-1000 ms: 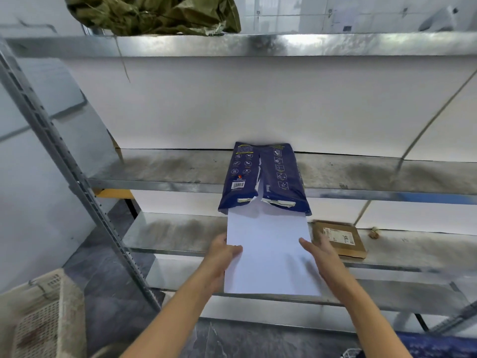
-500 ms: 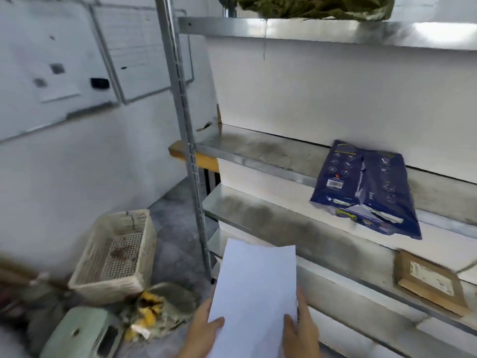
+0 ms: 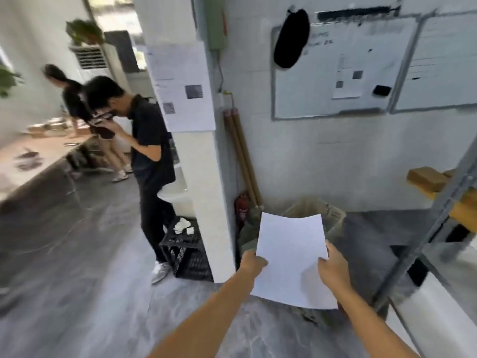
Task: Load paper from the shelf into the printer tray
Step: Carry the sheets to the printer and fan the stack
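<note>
I hold a thin stack of white paper [image 3: 291,257] in front of me with both hands, low and right of centre. My left hand [image 3: 251,262] grips its left edge and my right hand [image 3: 333,264] grips its right edge, thumbs on top. The sheets bow slightly at the far end. The metal shelf [image 3: 423,233] shows only as an upright at the right edge. No printer or tray is in view, and the blue paper pack is out of sight.
A white pillar [image 3: 204,177] stands just left of the paper, with a black crate [image 3: 185,251] at its foot. A person in black [image 3: 149,151] stands beside it; another person leans over a table [image 3: 38,156] at far left. A basket [image 3: 315,213] sits behind the paper.
My view has swung left, away from the shelf and the blue pack, toward the room with the pillar and people. Both hands still carry the paper in front of me.
</note>
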A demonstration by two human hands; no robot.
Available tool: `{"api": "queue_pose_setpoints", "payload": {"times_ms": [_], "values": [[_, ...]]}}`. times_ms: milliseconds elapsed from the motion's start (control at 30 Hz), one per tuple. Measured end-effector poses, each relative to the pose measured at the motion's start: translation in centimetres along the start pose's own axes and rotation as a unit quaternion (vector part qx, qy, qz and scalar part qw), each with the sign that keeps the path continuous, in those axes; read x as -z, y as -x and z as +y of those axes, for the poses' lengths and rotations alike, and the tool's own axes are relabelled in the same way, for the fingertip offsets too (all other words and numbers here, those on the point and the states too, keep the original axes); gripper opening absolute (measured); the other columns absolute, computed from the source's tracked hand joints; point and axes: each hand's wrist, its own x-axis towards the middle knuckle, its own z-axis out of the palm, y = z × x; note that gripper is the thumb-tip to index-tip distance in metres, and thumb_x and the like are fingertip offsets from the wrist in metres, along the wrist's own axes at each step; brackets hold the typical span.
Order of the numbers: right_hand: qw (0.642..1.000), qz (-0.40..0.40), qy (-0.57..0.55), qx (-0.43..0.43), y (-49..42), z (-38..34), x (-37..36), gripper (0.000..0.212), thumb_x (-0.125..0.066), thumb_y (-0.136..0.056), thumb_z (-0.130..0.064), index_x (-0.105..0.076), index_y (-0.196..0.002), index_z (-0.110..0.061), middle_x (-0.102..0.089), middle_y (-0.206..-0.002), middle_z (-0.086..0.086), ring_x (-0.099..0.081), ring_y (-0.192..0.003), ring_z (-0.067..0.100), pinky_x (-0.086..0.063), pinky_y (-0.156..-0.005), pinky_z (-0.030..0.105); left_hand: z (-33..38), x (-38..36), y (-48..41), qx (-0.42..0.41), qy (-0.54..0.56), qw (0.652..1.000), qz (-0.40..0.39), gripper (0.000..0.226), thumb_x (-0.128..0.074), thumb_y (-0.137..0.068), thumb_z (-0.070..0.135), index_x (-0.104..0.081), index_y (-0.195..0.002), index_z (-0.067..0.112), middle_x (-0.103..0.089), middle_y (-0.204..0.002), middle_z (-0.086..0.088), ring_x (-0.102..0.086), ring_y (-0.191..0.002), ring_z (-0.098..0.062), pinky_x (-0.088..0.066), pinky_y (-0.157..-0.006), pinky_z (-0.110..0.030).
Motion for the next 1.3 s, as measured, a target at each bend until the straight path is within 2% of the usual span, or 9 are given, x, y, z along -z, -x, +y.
{"api": "queue_pose_setpoints", "payload": {"times_ms": [100,200,333,433,600,733,867,1133,1300], "values": [[0.996,-0.072,0.009,0.057,-0.3,-5.8,-7.5,0.043,-0.045,-0.088,0.005,-0.064,-0.121,-0.016,-0.07,-0.115,0.009,-0.063,-0.105,0.033,-0.044,-0.081,0.035,-0.1,8.6,0.9,-0.008,0.03,0.995,0.091,0.036,-0.058,-0.087,-0.007,-0.061,-0.122,-0.011,-0.064,-0.105,-0.019,-0.061,-0.086,-0.03,-0.049,-0.077,-0.035],[0.982,-0.156,0.005,0.103,0.9,-12.2,-16.4,0.045,-0.045,-0.088,0.002,-0.062,-0.125,-0.018,-0.069,-0.117,0.007,-0.062,-0.1,0.03,-0.046,-0.08,0.034,-0.5,17.4,3.7,-0.005,0.075,0.981,0.181,0.021,-0.052,-0.088,-0.009,-0.062,-0.104,0.002,-0.062,-0.089,-0.015,-0.056,-0.066,-0.024,-0.045,-0.061,-0.026],[0.951,-0.259,0.0,0.169,4.5,-19.9,-27.7,0.065,-0.043,-0.089,0.006,-0.041,-0.151,-0.011,-0.053,-0.145,0.008,-0.049,-0.134,0.032,-0.038,-0.11,0.034,-3.9,28.5,5.2,0.012,0.131,0.943,0.307,0.029,-0.057,-0.075,0.001,-0.061,-0.104,0.004,-0.06,-0.081,-0.009,-0.053,-0.06,-0.019,-0.045,-0.055,-0.025],[0.92,-0.32,-0.003,0.226,7.6,-25.0,-35.0,0.063,-0.043,-0.088,0.009,-0.043,-0.148,-0.011,-0.056,-0.136,0.004,-0.05,-0.133,0.031,-0.035,-0.103,0.025,-6.3,35.7,6.5,0.03,0.162,0.91,0.38,0.02,-0.049,-0.083,-0.009,-0.064,-0.094,0.001,-0.059,-0.072,-0.007,-0.054,-0.057,-0.017,-0.046,-0.043,-0.022],[0.869,-0.409,0.028,0.278,11.9,-31.6,-45.4,0.062,-0.043,-0.088,0.011,-0.043,-0.148,-0.007,-0.062,-0.134,0.014,-0.059,-0.12,0.035,-0.042,-0.092,0.024,-9.9,46.6,8.3,0.041,0.185,0.856,0.482,0.02,-0.048,-0.085,-0.01,-0.059,-0.099,-0.001,-0.061,-0.089,-0.017,-0.058,-0.073,-0.026,-0.048,-0.062,-0.03],[0.834,-0.454,0.019,0.312,15.1,-34.9,-52.7,0.068,-0.04,-0.085,0.007,-0.04,-0.15,-0.013,-0.057,-0.142,0.008,-0.055,-0.128,0.032,-0.047,-0.105,0.04,-12.2,53.1,9.9,0.059,0.214,0.825,0.519,0.022,-0.049,-0.085,-0.008,-0.058,-0.104,-0.003,-0.061,-0.091,-0.016,-0.058,-0.073,-0.025,-0.046,-0.058,-0.029],[0.814,-0.479,0.004,0.33,18.2,-37.9,-57.0,0.062,-0.037,-0.079,0.01,-0.057,-0.131,-0.019,-0.067,-0.112,-0.004,-0.062,-0.099,0.021,-0.045,-0.081,0.025,-13.7,57.3,11.1,0.07,0.261,0.795,0.543,0.016,-0.046,-0.083,-0.011,-0.053,-0.088,0.003,-0.053,-0.074,-0.008,-0.048,-0.061,-0.019,-0.037,-0.049,-0.025],[0.779,-0.523,0.022,0.345,20.8,-43.0,-66.7,0.057,-0.04,-0.081,0.008,-0.058,-0.12,-0.03,-0.067,-0.099,-0.009,-0.061,-0.084,0.016,-0.041,-0.062,0.016,-15.7,65.3,10.6,0.096,0.307,0.738,0.593,0.017,-0.045,-0.083,-0.01,-0.049,-0.081,0.006,-0.052,-0.075,-0.007,-0.046,-0.062,-0.017,-0.035,-0.051,-0.025],[0.759,-0.554,0.018,0.342,20.6,-47.3,-73.9,0.059,-0.038,-0.079,0.005,-0.06,-0.128,-0.021,-0.071,-0.107,0.0,-0.066,-0.091,0.023,-0.05,-0.069,0.026,-14.3,71.8,9.3,0.096,0.291,0.718,0.624,0.015,-0.044,-0.085,-0.006,-0.054,-0.09,0.004,-0.057,-0.085,-0.009,-0.047,-0.065,-0.016,-0.036,-0.052,-0.026]]}}
